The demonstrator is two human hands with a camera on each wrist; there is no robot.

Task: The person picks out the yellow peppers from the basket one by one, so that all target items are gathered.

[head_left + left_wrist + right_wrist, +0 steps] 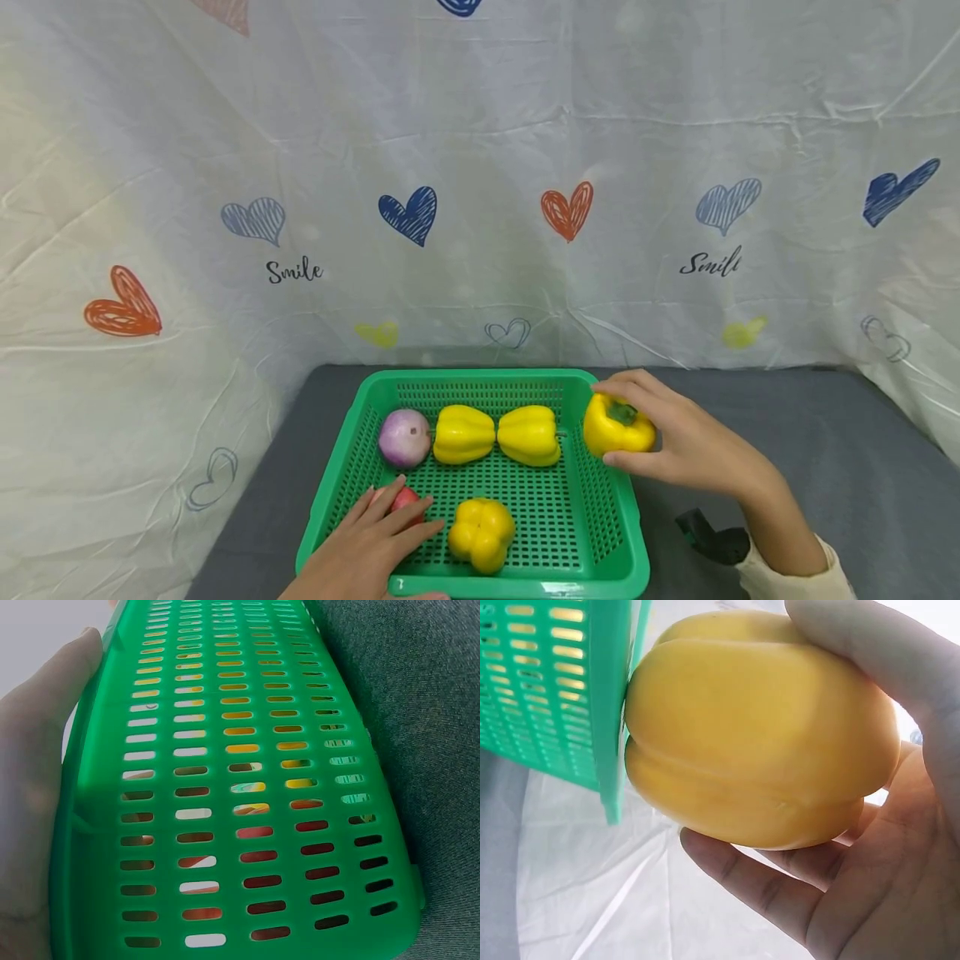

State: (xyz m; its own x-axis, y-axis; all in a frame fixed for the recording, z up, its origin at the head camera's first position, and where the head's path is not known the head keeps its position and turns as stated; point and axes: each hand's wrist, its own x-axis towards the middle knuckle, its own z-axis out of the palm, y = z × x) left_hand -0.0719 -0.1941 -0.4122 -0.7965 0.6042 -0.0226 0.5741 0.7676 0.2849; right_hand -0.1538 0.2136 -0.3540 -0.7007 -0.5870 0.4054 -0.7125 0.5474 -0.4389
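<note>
My right hand (675,429) grips a yellow bell pepper (609,429), thumb on one side and fingers on the other, at the right rim of a green plastic basket (600,571). In the right wrist view the pepper (757,735) overlaps the basket's edge (611,697). My left hand (367,542) reaches over the basket's near left side, its spread fingers over a red round item (406,498) that they mostly hide. Its thumb (71,664) lies along the rim in the left wrist view. Also inside are a purple onion (405,438) and yellow bell peppers (464,434), (528,436), (482,535).
The basket stands on a dark grey tabletop (750,433). A black object (711,537) shows beside the right wrist. Behind the table hangs a pale curtain (480,158) printed with hearts, and it also comes down along the left side.
</note>
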